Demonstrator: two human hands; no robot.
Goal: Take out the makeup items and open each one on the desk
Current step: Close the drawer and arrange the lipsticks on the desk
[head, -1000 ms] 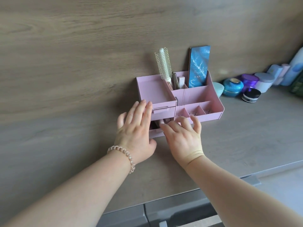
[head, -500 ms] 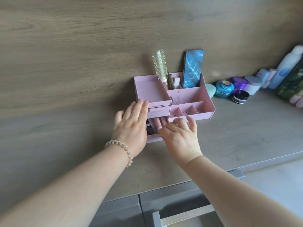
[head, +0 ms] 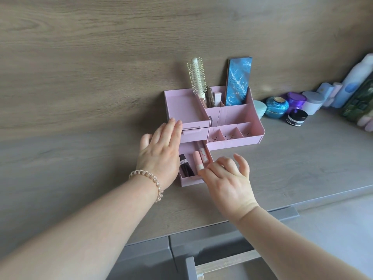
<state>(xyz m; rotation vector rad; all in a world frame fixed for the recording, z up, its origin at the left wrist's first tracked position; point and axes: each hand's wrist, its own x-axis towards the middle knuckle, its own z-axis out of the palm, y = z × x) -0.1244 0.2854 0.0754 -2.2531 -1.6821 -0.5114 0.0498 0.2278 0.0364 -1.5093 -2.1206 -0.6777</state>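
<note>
Bracing the pink organizer with a flat, spread left hand, the person has the right hand loose and empty, fingers fanned at the front lip of the lower drawer. Neither hand grips anything right now. The drawer stands pulled well out, and there are the makeup items: a pink tube, a patterned tube just beside it, and a dark case partly under the left palm.

The risk here, I'd say, is that drawer. It is far out, and another tug could pull it free of the organizer and tip the tubes onto the counter, where round ones would likely roll toward the front edge. A careless reach upward could also knock the tall hairbrush or the blue palette standing at the back.

Room to work? Plenty. Bare counter lies right of the drawer and in front of it, clear of the jars lined up along the wall. The left side is open too.
</note>
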